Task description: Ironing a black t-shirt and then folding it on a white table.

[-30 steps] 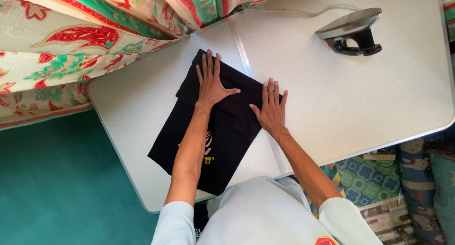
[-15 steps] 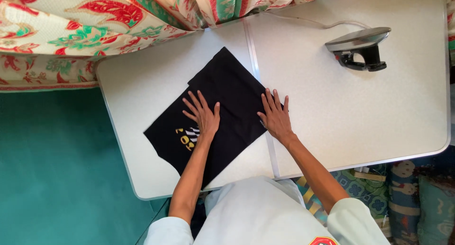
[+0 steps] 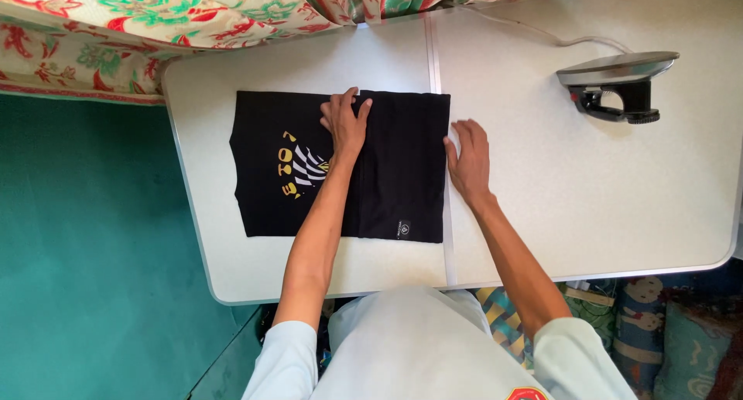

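While both hands work on the white table, this is how things lie:

Shirt: a black folded shirt (image 3: 402, 168) lies flat as a rectangle on the left half of the table, its long side running left to right, its right edge just at the table's middle seam.
Print: a yellow and white print (image 3: 300, 166) shows on the left part of the shirt, turned sideways to the camera.
Tag: a small white mark (image 3: 402, 229) sits near the shirt's near edge, towards the right.
Left hand: the left hand (image 3: 346, 121) rests on the shirt near its far edge, about the middle of its length; the fingers are close together and bent at the fabric's far edge. Whether they pinch the cloth or only press on it I cannot tell.
Right hand: the right hand (image 3: 468, 158) lies flat, palm down, fingers straight and nearly closed up, just beside the shirt's right edge; its inner side touches or nearly touches that edge, and it holds nothing.
Table: the white table (image 3: 580, 199) has a seam across its middle.
Iron: an iron (image 3: 615, 81) stands on its heel at the far right of the table, well apart from the shirt, its cord (image 3: 534, 30) trailing off towards the far edge.
Cloth: a flowered cloth (image 3: 155, 13) in red, green and cream hangs along the table's far side.
Floor: a green floor (image 3: 85, 253) shows to the left.
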